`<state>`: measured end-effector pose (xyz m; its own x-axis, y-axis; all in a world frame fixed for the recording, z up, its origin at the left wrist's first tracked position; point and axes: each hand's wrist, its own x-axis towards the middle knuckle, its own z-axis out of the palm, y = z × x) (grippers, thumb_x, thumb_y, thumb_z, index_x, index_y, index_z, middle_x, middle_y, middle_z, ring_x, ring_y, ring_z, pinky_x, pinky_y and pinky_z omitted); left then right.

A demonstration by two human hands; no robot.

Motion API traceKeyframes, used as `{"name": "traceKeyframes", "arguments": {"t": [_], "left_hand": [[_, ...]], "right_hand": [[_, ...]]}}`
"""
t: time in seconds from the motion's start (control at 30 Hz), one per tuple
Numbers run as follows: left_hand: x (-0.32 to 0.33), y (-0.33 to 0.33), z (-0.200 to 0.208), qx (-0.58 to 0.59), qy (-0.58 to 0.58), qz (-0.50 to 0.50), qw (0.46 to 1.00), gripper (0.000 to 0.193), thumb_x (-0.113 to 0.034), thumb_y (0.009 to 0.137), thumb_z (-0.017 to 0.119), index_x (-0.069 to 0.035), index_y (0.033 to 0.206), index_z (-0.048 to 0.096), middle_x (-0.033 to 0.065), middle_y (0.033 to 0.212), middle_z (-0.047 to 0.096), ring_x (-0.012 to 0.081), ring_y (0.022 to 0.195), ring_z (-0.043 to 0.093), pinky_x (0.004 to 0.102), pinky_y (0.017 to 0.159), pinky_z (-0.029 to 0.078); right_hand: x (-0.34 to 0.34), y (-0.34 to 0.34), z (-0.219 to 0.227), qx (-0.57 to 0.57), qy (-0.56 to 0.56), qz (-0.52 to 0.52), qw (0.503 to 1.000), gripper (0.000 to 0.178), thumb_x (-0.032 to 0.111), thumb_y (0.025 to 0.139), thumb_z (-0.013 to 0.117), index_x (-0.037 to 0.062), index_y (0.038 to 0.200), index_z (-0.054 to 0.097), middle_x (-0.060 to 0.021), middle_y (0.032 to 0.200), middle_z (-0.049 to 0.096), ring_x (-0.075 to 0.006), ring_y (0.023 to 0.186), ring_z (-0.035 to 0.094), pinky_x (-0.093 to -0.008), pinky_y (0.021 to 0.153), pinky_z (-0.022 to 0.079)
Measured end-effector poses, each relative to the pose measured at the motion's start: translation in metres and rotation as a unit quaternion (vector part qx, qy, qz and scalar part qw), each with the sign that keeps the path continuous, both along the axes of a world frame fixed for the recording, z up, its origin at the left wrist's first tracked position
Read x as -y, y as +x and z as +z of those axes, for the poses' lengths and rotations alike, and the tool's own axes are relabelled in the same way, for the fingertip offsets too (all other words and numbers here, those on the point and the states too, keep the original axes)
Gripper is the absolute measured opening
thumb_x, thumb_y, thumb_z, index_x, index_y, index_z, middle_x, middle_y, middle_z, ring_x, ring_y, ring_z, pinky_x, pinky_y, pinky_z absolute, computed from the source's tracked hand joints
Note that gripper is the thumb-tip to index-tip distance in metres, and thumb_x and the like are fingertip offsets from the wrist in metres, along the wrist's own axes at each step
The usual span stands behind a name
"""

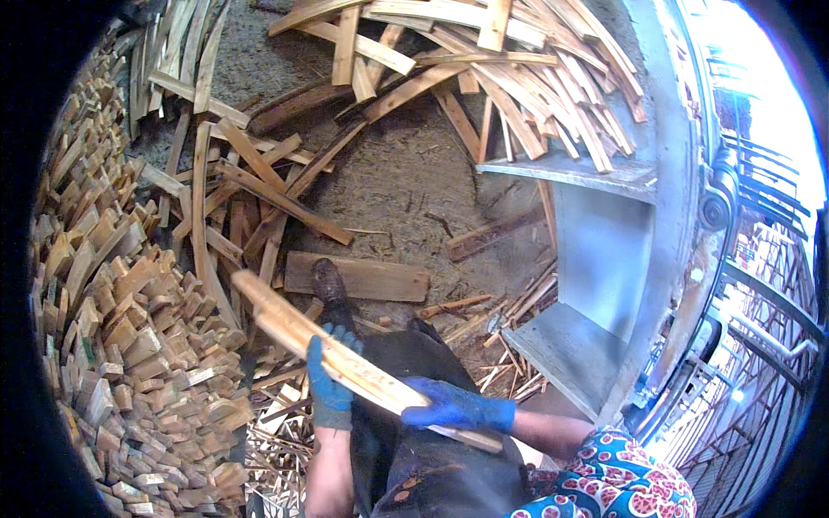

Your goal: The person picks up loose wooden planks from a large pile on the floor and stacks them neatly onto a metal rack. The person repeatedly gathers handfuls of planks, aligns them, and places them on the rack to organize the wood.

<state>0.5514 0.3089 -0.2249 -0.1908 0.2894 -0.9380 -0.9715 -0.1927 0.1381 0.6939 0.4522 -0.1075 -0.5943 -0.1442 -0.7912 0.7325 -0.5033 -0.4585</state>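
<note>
A long wooden plank (345,366), pale with a ragged edge, lies slantwise across my lap, its far end up to the left. My left hand (331,380), in a blue glove, is closed round the plank's middle, thumb on the near side. Nearer its lower right end, my right hand (453,405), also in a blue glove, grips the plank from above. Dark trousers (432,466) show beneath it.
A tall stack of cut wood pieces (147,371) fills the left. Loose planks (259,190) lie beyond it. More slats (535,78) are heaped on a metal machine table (596,177) at the right, above an open metal chute (579,345). A board (371,278) lies by my shoe (327,281).
</note>
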Motion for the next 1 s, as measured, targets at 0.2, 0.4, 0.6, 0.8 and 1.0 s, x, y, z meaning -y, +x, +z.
{"name": "traceKeyframes", "arguments": {"t": [0.2,0.4,0.6,0.8,1.0], "left_hand": [[0.045,0.034,0.001,-0.051,-0.061,0.076,0.994,0.051,-0.039,0.079,0.065,-0.006,0.115,0.048,0.0107,0.105,0.055,0.0237,0.096,0.055,0.0395,0.086,0.048],[0.044,0.083,0.032,-0.101,-0.022,0.069,0.992,0.041,-0.036,0.078,0.066,-0.008,0.105,0.052,0.0073,0.099,0.056,0.0218,0.093,0.054,0.0391,0.083,0.046],[0.037,0.136,0.047,-0.027,-0.006,0.03,0.999,0.032,-0.032,0.078,0.066,-0.009,0.098,0.056,0.0074,0.093,0.06,0.0225,0.086,0.058,0.0388,0.083,0.048],[0.07,0.161,0.02,-0.004,-0.045,0.029,0.999,0.043,-0.033,0.076,0.068,-0.007,0.107,0.051,0.0096,0.099,0.056,0.0241,0.095,0.054,0.0395,0.083,0.046],[0.07,0.149,0.02,0.028,-0.033,0.077,0.996,0.035,-0.037,0.076,0.066,-0.012,0.097,0.055,0.0063,0.092,0.056,0.0223,0.086,0.054,0.0407,0.082,0.046]], "right_hand": [[-0.01,0.05,-0.022,-0.147,0.184,0.098,0.967,0.063,0.04,0.082,0.063,0.0007,0.128,0.045,-0.0217,0.128,0.048,-0.0326,0.118,0.047,-0.0369,0.099,0.038],[-0.174,0.079,0.085,-0.113,0.776,0.162,0.599,0.047,0.021,0.077,0.065,0.0071,0.121,0.054,-0.0159,0.124,0.053,-0.033,0.117,0.049,-0.0449,0.099,0.037],[-0.303,0.089,0.124,0.019,0.941,0.211,0.264,0.063,0.045,0.081,0.06,0.0174,0.134,0.043,-0.0127,0.139,0.04,-0.0326,0.123,0.041,-0.0455,0.102,0.03],[-0.317,0.084,0.103,0.075,0.915,0.34,0.205,0.051,0.046,0.085,0.053,0.0261,0.131,0.047,-0.0051,0.137,0.044,-0.0259,0.131,0.034,-0.0464,0.109,0.018],[-0.353,0.105,0.123,0.026,0.889,0.431,0.155,0.044,0.046,0.083,0.053,0.0195,0.118,0.057,-0.0035,0.134,0.046,-0.0261,0.128,0.037,-0.0469,0.108,0.02]]}}
